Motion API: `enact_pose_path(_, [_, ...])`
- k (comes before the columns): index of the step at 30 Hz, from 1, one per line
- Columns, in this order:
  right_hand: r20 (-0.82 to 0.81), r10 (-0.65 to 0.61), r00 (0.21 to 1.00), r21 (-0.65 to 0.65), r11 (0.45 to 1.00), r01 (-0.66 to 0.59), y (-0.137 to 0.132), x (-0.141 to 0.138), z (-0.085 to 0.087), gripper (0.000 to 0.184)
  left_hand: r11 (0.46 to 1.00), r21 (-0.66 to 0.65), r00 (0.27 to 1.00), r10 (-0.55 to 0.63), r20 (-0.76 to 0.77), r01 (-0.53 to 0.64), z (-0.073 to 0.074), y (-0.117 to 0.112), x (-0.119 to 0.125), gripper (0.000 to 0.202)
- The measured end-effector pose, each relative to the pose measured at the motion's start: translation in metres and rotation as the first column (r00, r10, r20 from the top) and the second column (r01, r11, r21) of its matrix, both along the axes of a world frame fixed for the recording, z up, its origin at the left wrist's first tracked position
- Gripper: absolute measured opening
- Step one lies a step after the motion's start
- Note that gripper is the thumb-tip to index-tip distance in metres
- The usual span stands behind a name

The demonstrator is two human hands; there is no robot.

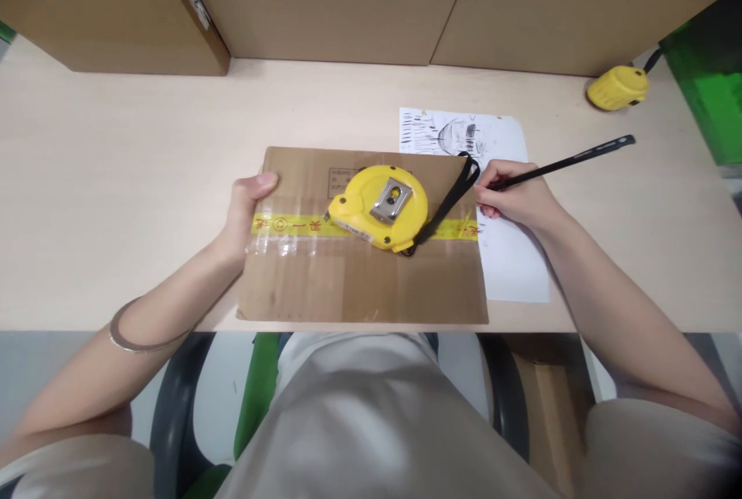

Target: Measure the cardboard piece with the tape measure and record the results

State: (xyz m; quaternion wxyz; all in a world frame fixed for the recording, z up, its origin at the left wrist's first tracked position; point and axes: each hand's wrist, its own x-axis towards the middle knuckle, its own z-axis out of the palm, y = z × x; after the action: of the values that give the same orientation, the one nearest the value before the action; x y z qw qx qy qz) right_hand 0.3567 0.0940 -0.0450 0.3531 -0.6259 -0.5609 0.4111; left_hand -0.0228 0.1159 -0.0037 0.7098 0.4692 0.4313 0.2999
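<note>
My left hand (246,209) grips the left edge of a flat cardboard box (348,283), thumb on top and the other fingers hidden. Yellow printed tape runs across the box. On it lies a yellow tape measure (371,205), metal clip facing up, its black strap (449,201) reaching the box's upper right corner. My right hand (513,190) is closed around a slim black pen (573,161), beside the right edge of the box. Under that hand and partly under the box is a white sheet of paper (513,271) with black strokes and sketches at its top. The pen's tip is hidden.
A second yellow tape measure (617,88) sits at the far right of the table (116,174). Large cardboard boxes (336,1) stand along the back, one jutting forward at left. Something green (710,113) is at the right edge. The table's front edge runs just below the box.
</note>
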Motion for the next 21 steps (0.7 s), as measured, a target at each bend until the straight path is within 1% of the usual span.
enact_pose_path(1, [0.0, 0.004, 1.0, 0.0, 1.0, -0.004, 0.0, 0.0, 0.0, 0.041, 0.995, -0.088, 0.999, 0.045, 0.022, -0.043, 0.002, -0.003, 0.002, 0.068])
enact_pose_path(3, [0.001, 0.011, 1.0, 0.001, 1.0, -0.011, 0.0, 0.001, 0.0, 0.041, 0.964, -0.234, 0.989, 0.137, 0.046, -0.123, 0.006, -0.008, 0.005, 0.071])
enact_pose_path(5, [0.0, 0.018, 1.0, 0.0, 1.0, -0.018, 0.0, 0.001, 0.0, 0.041, 0.946, -0.275, 0.98, 0.192, 0.049, -0.172, 0.008, -0.011, 0.008, 0.073])
enact_pose_path(8, [-0.003, 0.015, 1.0, -0.004, 1.0, -0.015, 0.0, 0.001, 0.001, 0.039, 0.94, -0.276, 0.974, 0.221, 0.05, -0.199, 0.009, -0.012, 0.01, 0.075])
enact_pose_path(11, [0.002, 0.002, 1.0, -0.001, 1.0, -0.002, 0.001, 0.001, 0.0, 0.039, 0.946, -0.267, 0.977, 0.206, 0.057, -0.184, 0.008, -0.011, 0.009, 0.075])
enact_pose_path(16, [0.046, 0.031, 0.998, -0.021, 0.999, -0.03, 0.002, 0.003, -0.001, 0.044, 0.955, -0.26, 0.98, 0.173, 0.098, -0.143, -0.001, -0.004, 0.004, 0.08])
enact_pose_path(19, [0.094, 0.068, 0.993, -0.06, 0.996, -0.062, 0.001, 0.005, 0.003, 0.05, 0.966, -0.236, 0.981, 0.139, 0.133, -0.105, -0.006, 0.0, 0.002, 0.085])
enact_pose_path(21, [0.158, 0.072, 0.985, -0.096, 0.994, -0.057, -0.001, 0.007, 0.009, 0.054, 0.969, -0.231, 0.984, 0.122, 0.13, -0.09, -0.006, 0.0, 0.001, 0.081])
